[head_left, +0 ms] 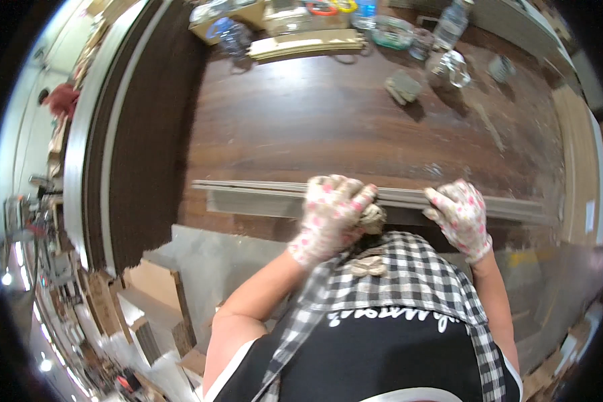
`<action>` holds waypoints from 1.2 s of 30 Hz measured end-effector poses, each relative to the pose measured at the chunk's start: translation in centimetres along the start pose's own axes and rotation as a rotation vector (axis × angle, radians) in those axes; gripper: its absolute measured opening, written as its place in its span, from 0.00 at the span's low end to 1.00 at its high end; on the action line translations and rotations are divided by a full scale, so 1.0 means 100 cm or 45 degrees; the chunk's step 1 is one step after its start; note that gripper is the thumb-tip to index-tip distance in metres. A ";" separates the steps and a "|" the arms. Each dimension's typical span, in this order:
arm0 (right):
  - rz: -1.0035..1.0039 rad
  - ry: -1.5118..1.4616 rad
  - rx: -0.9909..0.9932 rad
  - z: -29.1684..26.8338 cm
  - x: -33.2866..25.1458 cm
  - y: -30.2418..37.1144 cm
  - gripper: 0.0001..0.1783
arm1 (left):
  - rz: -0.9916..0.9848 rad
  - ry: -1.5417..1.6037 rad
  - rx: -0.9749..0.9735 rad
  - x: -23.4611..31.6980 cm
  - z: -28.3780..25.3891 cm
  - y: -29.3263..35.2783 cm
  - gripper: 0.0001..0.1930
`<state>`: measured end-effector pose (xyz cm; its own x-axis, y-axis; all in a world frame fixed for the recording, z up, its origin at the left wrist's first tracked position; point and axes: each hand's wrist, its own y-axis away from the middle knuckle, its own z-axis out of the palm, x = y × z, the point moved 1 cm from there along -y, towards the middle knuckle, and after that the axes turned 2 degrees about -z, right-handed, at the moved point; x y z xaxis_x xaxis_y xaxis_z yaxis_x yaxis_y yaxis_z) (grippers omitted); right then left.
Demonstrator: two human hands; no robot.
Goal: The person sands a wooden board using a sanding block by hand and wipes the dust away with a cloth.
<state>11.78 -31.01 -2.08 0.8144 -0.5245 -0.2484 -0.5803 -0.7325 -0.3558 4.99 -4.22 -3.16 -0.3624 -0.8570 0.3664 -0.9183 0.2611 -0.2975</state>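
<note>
A stack of long, thin grey strips (254, 187) lies crosswise along the near side of the brown tabletop (301, 127). My left hand (329, 216), in a white glove with pink dots, is closed on a crumpled, dirty-looking rag (374, 218) against the strips' near edge. Its fingertips reach over the strips' top. In a matching glove, my right hand (461, 220) curls its fingers and thumb around the stack farther right. Part of the strips is hidden behind both hands. A checkered apron (409, 268) hangs close below them.
At the table's far side stand clear bottles (451, 25), a plastic jar (447, 70) and a bundle of pale strips (306, 44). A greyish block (403, 87) sits nearer. Dark panels (151, 134) rise on the left, with cardboard (155, 289) lower left. Another person (63, 100) is far left.
</note>
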 end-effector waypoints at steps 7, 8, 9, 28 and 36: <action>0.062 -0.105 0.038 0.009 0.000 0.010 0.15 | 0.034 0.076 0.023 -0.001 0.011 0.006 0.32; 0.067 -0.112 0.031 0.008 0.002 0.010 0.14 | 0.029 0.078 0.034 -0.001 0.012 0.006 0.32; 0.046 -0.101 0.026 0.007 0.003 0.008 0.13 | 0.024 0.081 0.045 -0.001 0.012 0.006 0.32; 0.017 -0.097 0.061 0.009 -0.004 0.016 0.15 | 0.106 -0.001 0.317 0.000 0.023 0.017 0.19; 0.018 0.050 0.025 0.013 -0.004 0.027 0.21 | 0.126 -0.152 0.225 0.004 0.013 0.019 0.18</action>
<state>9.87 -32.17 -4.04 0.8050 -0.5516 -0.2183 -0.5913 -0.7163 -0.3706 3.30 -4.59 -4.70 -0.4180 -0.8804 0.2240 -0.8333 0.2733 -0.4805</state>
